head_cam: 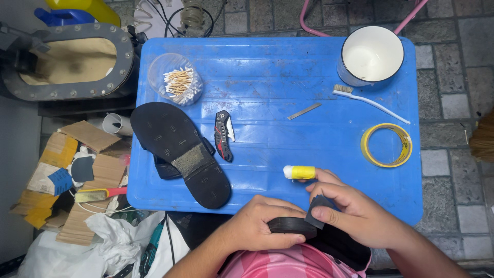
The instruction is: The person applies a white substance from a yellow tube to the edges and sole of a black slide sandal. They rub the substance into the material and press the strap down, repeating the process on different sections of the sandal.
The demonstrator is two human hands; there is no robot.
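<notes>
Between both hands, left hand (257,224) grips black sole (290,226); right hand (355,213) pinches sandpaper (320,208).

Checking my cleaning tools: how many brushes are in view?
2. A white-handled toothbrush lies on the blue plastic table below the white enamel pot. A red-handled bristle brush rests on cardboard scraps left of the table. Others may be hidden.

Blue table (309,77), black sole (177,152) (tan patch), yellow tape roll (386,145).
</notes>
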